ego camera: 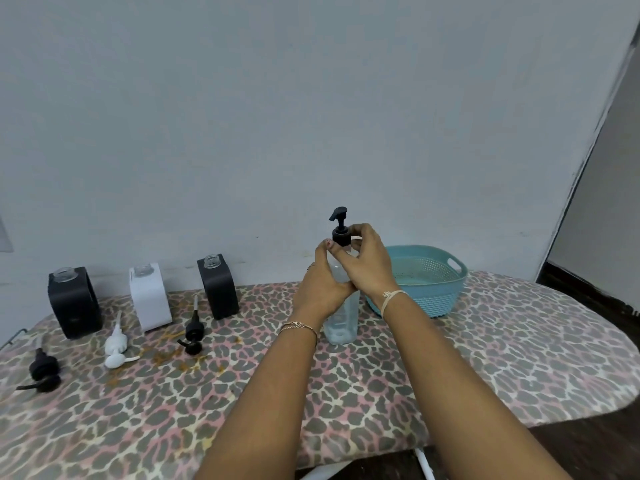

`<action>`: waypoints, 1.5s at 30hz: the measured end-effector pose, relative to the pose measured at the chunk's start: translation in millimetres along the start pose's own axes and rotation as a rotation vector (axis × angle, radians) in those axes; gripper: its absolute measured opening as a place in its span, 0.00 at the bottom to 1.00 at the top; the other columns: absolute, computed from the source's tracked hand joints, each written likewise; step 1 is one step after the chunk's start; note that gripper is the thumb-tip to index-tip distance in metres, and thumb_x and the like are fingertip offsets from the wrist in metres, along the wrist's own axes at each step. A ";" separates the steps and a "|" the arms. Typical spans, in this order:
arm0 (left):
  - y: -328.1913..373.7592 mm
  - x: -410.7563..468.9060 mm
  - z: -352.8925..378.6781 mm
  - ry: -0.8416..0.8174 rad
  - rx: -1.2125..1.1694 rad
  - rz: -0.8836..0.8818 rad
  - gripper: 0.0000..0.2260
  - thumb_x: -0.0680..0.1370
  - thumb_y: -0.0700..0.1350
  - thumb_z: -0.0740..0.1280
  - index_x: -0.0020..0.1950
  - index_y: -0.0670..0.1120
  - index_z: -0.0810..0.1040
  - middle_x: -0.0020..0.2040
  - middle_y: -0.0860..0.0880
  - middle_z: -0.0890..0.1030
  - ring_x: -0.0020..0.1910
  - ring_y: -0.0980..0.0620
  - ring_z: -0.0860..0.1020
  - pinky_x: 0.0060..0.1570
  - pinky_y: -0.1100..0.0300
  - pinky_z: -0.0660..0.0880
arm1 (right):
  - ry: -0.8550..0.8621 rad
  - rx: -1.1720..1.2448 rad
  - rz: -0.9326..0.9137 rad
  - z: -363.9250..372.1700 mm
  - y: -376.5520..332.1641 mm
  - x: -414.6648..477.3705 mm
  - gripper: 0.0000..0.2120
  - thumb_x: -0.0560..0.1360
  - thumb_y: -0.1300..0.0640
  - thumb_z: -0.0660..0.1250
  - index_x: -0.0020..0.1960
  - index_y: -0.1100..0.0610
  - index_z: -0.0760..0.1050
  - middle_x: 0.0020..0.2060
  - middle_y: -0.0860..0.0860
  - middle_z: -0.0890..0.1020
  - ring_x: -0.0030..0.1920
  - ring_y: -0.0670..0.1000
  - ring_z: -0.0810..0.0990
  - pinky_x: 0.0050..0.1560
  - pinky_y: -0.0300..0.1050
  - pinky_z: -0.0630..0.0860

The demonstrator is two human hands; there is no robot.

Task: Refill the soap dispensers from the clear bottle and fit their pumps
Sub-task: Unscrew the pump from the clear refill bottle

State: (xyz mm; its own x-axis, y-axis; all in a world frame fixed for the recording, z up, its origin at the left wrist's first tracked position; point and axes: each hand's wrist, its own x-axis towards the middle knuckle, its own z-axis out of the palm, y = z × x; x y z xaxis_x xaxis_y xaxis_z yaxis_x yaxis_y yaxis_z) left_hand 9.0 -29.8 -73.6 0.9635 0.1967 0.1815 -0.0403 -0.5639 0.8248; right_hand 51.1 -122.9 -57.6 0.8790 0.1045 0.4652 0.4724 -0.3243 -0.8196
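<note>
On the leopard-print bench, the left hand clamps the tall clear plastic bottle at twelve o'clock while the right hand pinches its black pump; a hard twist could tip it, spilling soap.

The board in the lower frame wears a matt leopard-print cloth cover, stained at lower left. The basket at centre right looks like perforated teal plastic. The bottle is clear and glossy, its pump matt black plastic. Three dispensers at left have smooth matt casings and clear necks.
</note>
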 end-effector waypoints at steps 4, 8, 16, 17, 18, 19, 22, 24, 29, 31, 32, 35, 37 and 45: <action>-0.1 0.6 2.4 0.001 -0.007 -0.009 0.43 0.72 0.49 0.73 0.78 0.53 0.49 0.54 0.46 0.79 0.48 0.47 0.79 0.42 0.55 0.76 | -0.011 -0.093 -0.061 -1.5 1.7 1.4 0.14 0.76 0.48 0.67 0.57 0.53 0.70 0.57 0.49 0.77 0.54 0.49 0.77 0.54 0.50 0.75; -2.5 1.8 3.0 0.008 -0.014 -0.008 0.43 0.71 0.50 0.74 0.77 0.54 0.49 0.59 0.45 0.79 0.52 0.46 0.79 0.45 0.54 0.76 | -0.045 -0.100 -0.088 -3.6 1.5 2.9 0.15 0.79 0.49 0.63 0.62 0.55 0.71 0.59 0.51 0.76 0.56 0.50 0.78 0.58 0.52 0.75; -1.0 -0.6 2.6 0.014 -0.024 0.007 0.47 0.65 0.63 0.74 0.76 0.56 0.52 0.66 0.46 0.75 0.60 0.46 0.77 0.52 0.51 0.76 | -0.102 -0.108 -0.159 -16.2 -17.0 14.0 0.14 0.80 0.53 0.61 0.63 0.58 0.71 0.59 0.53 0.76 0.52 0.52 0.80 0.57 0.54 0.75; -0.6 -1.4 2.5 0.014 -0.024 0.002 0.48 0.61 0.67 0.72 0.75 0.58 0.52 0.66 0.46 0.75 0.61 0.46 0.76 0.55 0.48 0.76 | -0.092 -0.100 -0.172 -19.5 -22.6 17.0 0.15 0.80 0.53 0.61 0.63 0.59 0.70 0.59 0.54 0.76 0.52 0.52 0.80 0.57 0.53 0.75; -1.5 -1.0 2.9 0.013 -0.022 -0.003 0.49 0.59 0.69 0.70 0.74 0.59 0.52 0.66 0.47 0.75 0.61 0.46 0.76 0.57 0.46 0.76 | -0.084 -0.091 -0.179 -23.4 -28.4 20.1 0.15 0.80 0.52 0.61 0.64 0.59 0.70 0.59 0.53 0.76 0.51 0.51 0.80 0.56 0.51 0.75; -1.7 -1.0 2.8 0.010 -0.020 -0.005 0.49 0.58 0.70 0.70 0.73 0.60 0.52 0.66 0.47 0.75 0.62 0.46 0.76 0.58 0.45 0.76 | -0.076 -0.077 -0.186 -28.0 -34.9 22.7 0.15 0.81 0.52 0.61 0.63 0.59 0.70 0.59 0.52 0.77 0.50 0.50 0.80 0.55 0.47 0.75; -2.4 -0.3 2.6 0.008 -0.016 0.006 0.46 0.62 0.66 0.72 0.74 0.58 0.53 0.66 0.48 0.75 0.62 0.46 0.75 0.59 0.45 0.75 | -0.058 0.010 -0.195 -41.8 -52.9 30.9 0.13 0.81 0.51 0.60 0.61 0.58 0.70 0.51 0.51 0.80 0.45 0.49 0.81 0.51 0.45 0.76; -3.2 1.7 2.8 0.007 -0.021 0.015 0.44 0.65 0.62 0.74 0.74 0.56 0.54 0.66 0.48 0.75 0.61 0.46 0.76 0.60 0.46 0.74 | -0.052 0.100 -0.191 -48.7 -62.0 35.9 0.10 0.81 0.53 0.59 0.59 0.57 0.69 0.46 0.51 0.81 0.42 0.49 0.82 0.50 0.46 0.78; -4.1 4.1 3.6 0.020 -0.033 0.026 0.43 0.67 0.59 0.76 0.75 0.55 0.55 0.67 0.48 0.74 0.62 0.46 0.75 0.61 0.47 0.74 | 0.075 0.252 -0.188 -59.0 -74.5 43.5 0.06 0.82 0.55 0.57 0.56 0.57 0.68 0.41 0.49 0.78 0.40 0.49 0.80 0.49 0.48 0.80; -5.3 4.8 4.2 0.018 -0.031 0.021 0.44 0.67 0.59 0.76 0.75 0.55 0.55 0.67 0.47 0.74 0.62 0.45 0.75 0.61 0.47 0.74 | 0.143 0.318 -0.184 -64.3 -77.4 45.0 0.07 0.82 0.55 0.57 0.56 0.58 0.68 0.41 0.49 0.77 0.40 0.48 0.79 0.48 0.46 0.80; -5.4 5.1 4.2 0.014 -0.032 0.019 0.44 0.67 0.59 0.76 0.75 0.55 0.54 0.67 0.47 0.74 0.62 0.45 0.75 0.61 0.46 0.73 | 0.178 0.340 -0.185 -67.7 -78.8 46.0 0.07 0.82 0.55 0.57 0.57 0.58 0.68 0.41 0.50 0.77 0.41 0.48 0.78 0.47 0.44 0.81; -5.3 6.2 3.8 -0.002 -0.029 0.010 0.45 0.66 0.60 0.76 0.75 0.55 0.54 0.67 0.47 0.74 0.62 0.45 0.75 0.61 0.46 0.73 | 0.272 0.395 -0.183 -80.0 -80.5 49.0 0.07 0.82 0.54 0.57 0.56 0.56 0.68 0.43 0.51 0.78 0.41 0.50 0.79 0.44 0.41 0.80; -5.5 6.8 2.9 -0.009 -0.018 0.005 0.45 0.66 0.60 0.76 0.75 0.56 0.53 0.67 0.46 0.74 0.62 0.45 0.75 0.61 0.46 0.73 | 0.333 0.442 -0.181 -88.3 -80.1 50.6 0.07 0.82 0.53 0.57 0.56 0.56 0.68 0.43 0.51 0.78 0.41 0.51 0.80 0.44 0.41 0.80; -6.7 8.5 4.3 -0.004 -0.008 0.007 0.45 0.67 0.58 0.77 0.76 0.54 0.53 0.67 0.45 0.74 0.62 0.44 0.75 0.61 0.47 0.74 | 0.580 0.601 -0.085 -113.2 -65.3 47.7 0.08 0.81 0.53 0.61 0.56 0.57 0.66 0.42 0.51 0.79 0.36 0.49 0.79 0.43 0.43 0.80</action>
State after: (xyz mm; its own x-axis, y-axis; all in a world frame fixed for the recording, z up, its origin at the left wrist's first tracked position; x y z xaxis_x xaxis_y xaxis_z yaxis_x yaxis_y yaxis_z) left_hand 18.6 -27.9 -79.8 0.9643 0.1896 0.1850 -0.0491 -0.5584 0.8281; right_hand 54.8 -203.1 56.0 0.7433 -0.4475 0.4972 0.6344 0.2357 -0.7362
